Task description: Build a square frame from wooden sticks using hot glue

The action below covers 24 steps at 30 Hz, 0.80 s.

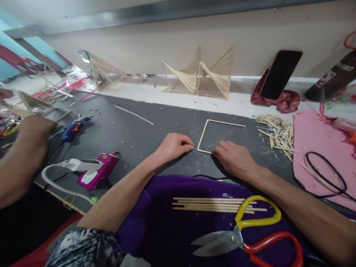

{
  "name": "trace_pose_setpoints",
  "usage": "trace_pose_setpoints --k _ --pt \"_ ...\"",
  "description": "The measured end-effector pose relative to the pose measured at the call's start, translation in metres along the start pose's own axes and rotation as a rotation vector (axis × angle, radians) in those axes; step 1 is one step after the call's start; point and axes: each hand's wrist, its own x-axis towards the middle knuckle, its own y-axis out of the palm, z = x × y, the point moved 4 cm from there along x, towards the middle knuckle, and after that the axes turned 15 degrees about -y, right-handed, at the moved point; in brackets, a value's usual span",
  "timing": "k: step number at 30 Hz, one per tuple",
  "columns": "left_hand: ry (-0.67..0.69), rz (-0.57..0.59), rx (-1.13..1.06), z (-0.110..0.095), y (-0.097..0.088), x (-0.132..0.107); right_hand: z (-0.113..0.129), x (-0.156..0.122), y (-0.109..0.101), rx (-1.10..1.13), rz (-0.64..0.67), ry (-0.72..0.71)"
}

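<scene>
A three-sided frame of thin wooden sticks (203, 134) lies on the grey tabletop, its right side open. My right hand (233, 156) grips the end of the frame's near stick, fingers curled over it. Just left of the frame's near corner, my left hand (174, 146) is closed in a pinch; whatever is between its fingertips is too small to make out. On the purple cloth over my lap rest several straight wooden sticks (208, 204) and a pair of scissors (232, 239) with one yellow and one red handle.
Twisted stick models (213, 79) stand against the wall beside a propped phone (280, 74) and a dark bottle (330, 76). Short stick pieces (278, 137) are heaped at right. Leftward are a glue stick (133, 114), a magenta device (98, 172), a blue glue gun (69, 131) and another person's arm (27, 155).
</scene>
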Motion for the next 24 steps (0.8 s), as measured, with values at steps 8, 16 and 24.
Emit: trace_pose_setpoints --k 8,16,24 --pt "0.013 -0.018 0.076 -0.005 0.010 -0.003 0.001 0.000 -0.003 0.028 -0.021 0.003" --pt "0.064 -0.132 0.181 -0.010 0.016 -0.009 0.001 0.000 -0.003 -0.002 -0.009 0.009" --pt "0.080 -0.155 0.223 -0.012 0.012 -0.010 0.001 0.000 -0.005 -0.003 -0.010 0.016"
